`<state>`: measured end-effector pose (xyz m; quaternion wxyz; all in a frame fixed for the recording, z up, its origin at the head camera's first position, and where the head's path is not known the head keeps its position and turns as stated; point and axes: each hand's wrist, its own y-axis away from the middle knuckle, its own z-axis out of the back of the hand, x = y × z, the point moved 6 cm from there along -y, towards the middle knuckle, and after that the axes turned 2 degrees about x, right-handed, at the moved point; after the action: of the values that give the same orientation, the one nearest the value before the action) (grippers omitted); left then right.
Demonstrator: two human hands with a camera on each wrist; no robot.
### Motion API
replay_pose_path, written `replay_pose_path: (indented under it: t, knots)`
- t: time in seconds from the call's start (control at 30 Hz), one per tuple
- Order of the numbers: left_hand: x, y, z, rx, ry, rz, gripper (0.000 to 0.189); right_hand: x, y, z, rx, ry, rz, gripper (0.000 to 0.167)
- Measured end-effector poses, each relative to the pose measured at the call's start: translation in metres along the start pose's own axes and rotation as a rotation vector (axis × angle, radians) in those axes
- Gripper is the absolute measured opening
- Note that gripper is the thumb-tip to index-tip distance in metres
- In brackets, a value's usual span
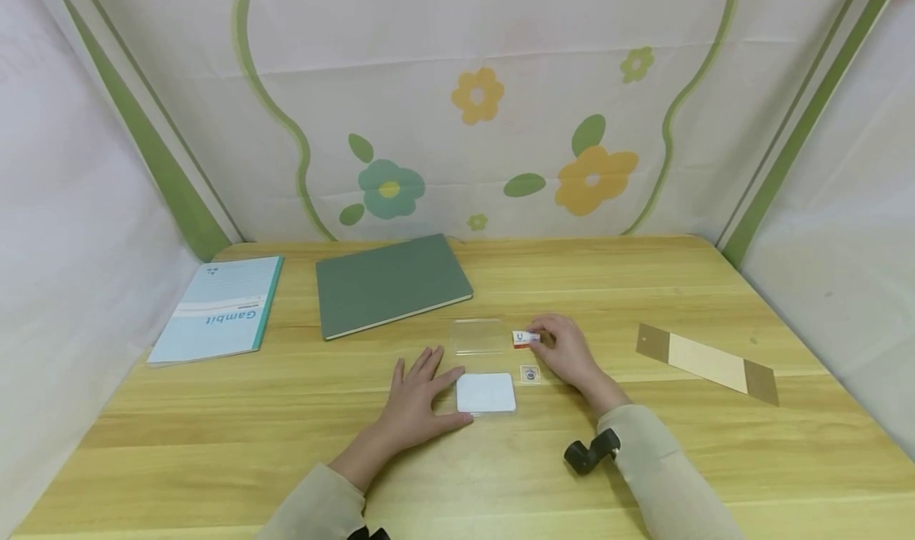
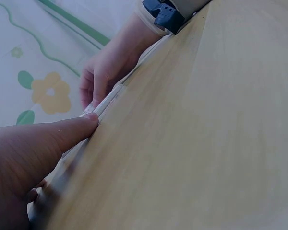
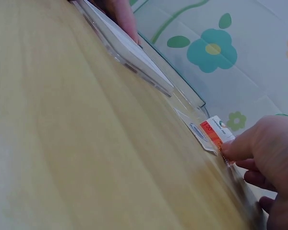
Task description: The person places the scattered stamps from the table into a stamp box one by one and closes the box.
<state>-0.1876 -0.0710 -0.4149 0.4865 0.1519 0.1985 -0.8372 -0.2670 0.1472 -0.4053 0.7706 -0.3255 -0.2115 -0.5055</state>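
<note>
My left hand (image 1: 415, 405) steadies a clear plastic case (image 1: 493, 414) with a white top surface (image 1: 486, 391), thumb at its near left corner and index finger at the far one. The thumb (image 2: 81, 127) presses along the case's edge in the left wrist view. Between thumb and finger, my right hand (image 1: 568, 353) pinches a small stamp (image 3: 216, 129) with a red band and printed figures. A second small square stamp (image 1: 530, 375), white-bordered with a round bluish print, lies just nearer me. Behind the case sits a transparent plastic lid (image 1: 477, 337).
A dark green hardcover book (image 1: 393, 286) lies at the back, left of the middle. Further left is a light blue notebook (image 1: 214, 310). On the right rests a beige strip with brown ends (image 1: 708, 364). Flower-printed fabric (image 1: 429, 111) stands behind the wooden table (image 1: 214, 460).
</note>
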Motion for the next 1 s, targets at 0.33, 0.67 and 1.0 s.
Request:
replay_pose_path:
  t: [0.33,0.67,1.0]
  knots:
    - [0.001,0.0,0.0,0.004,-0.003,0.002,0.067,-0.008,-0.002,-0.004,0.041,-0.149,-0.118,0.019]
    - [0.001,-0.001,-0.001,0.011,-0.005,0.006,0.067,-0.008,-0.005,-0.003,0.056,-0.163,-0.14,0.019]
    - [0.0,-0.001,0.001,0.01,0.002,0.005,0.067,0.007,-0.005,0.001,0.04,-0.295,-0.165,0.015]
